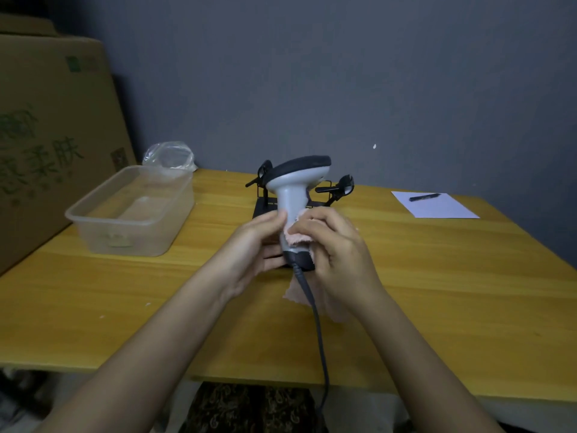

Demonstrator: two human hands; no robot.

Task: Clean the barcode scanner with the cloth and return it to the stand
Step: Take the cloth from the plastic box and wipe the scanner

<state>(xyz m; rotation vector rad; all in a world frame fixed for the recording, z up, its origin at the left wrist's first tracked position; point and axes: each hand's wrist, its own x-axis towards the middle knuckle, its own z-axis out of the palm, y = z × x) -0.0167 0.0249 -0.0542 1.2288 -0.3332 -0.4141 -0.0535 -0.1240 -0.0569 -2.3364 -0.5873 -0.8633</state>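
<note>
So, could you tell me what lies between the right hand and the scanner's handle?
In the head view, the pink cloth lies between the right hand and the scanner handle.

Smooth plastic scanner [292, 195], soft fuzzy pink cloth [296, 237], glossy wood-grain table [437, 276], clear plastic tub [131, 214]

Cloth [296, 237] against scanner [293, 195] in hands [337, 257]

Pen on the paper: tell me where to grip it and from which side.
Grip the pen at mid-barrel, coming from above, thumb and fingertip on its long sides. It lies flat on the paper, tilted slightly, nothing beside it. The right hand is probably nearer.
</note>
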